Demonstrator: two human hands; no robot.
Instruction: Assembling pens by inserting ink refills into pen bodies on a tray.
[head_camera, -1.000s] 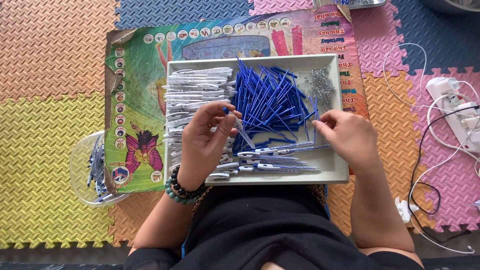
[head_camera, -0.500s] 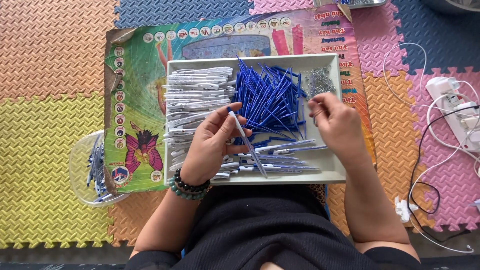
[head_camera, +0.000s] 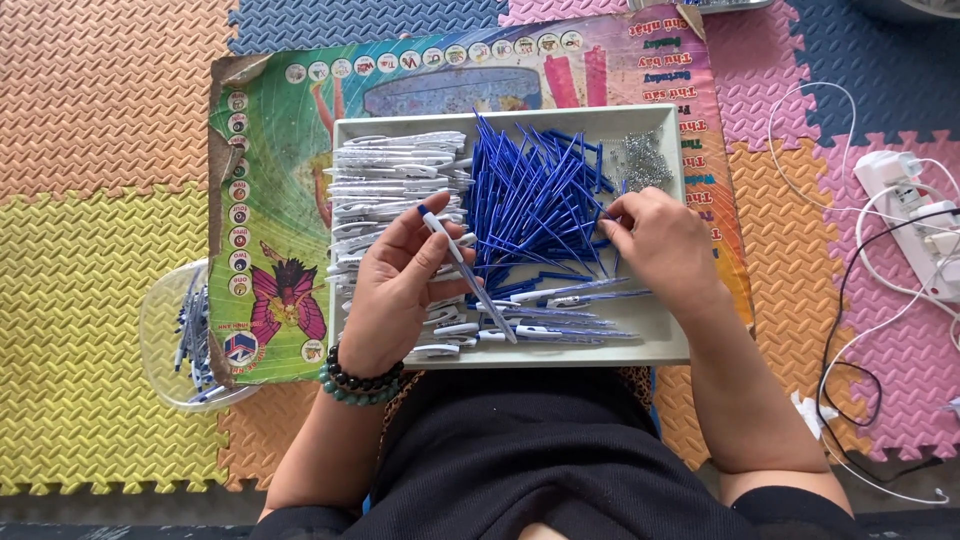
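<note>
A white rectangular tray (head_camera: 660, 345) lies in front of my lap. It holds a pile of white pen barrels (head_camera: 390, 175) at the left, a heap of blue pen refills (head_camera: 530, 195) in the middle and small metal springs (head_camera: 640, 160) at the top right. My left hand (head_camera: 395, 290) grips a white pen with a blue tip (head_camera: 465, 270), slanted over the tray. My right hand (head_camera: 660, 245) rests on the right edge of the blue refills, fingertips pinched among them. Finished pens (head_camera: 540, 325) lie along the tray's near side.
The tray sits on a colourful poster (head_camera: 270, 200) spread over foam puzzle floor mats (head_camera: 100, 150). A clear plastic tub (head_camera: 185, 340) with pens stands at the left. A white power strip (head_camera: 915, 225) with white and black cables lies at the right.
My right hand has moved up from the near side of the tray to the blue refills. My left hand has kept the pen and tilted it slightly.
</note>
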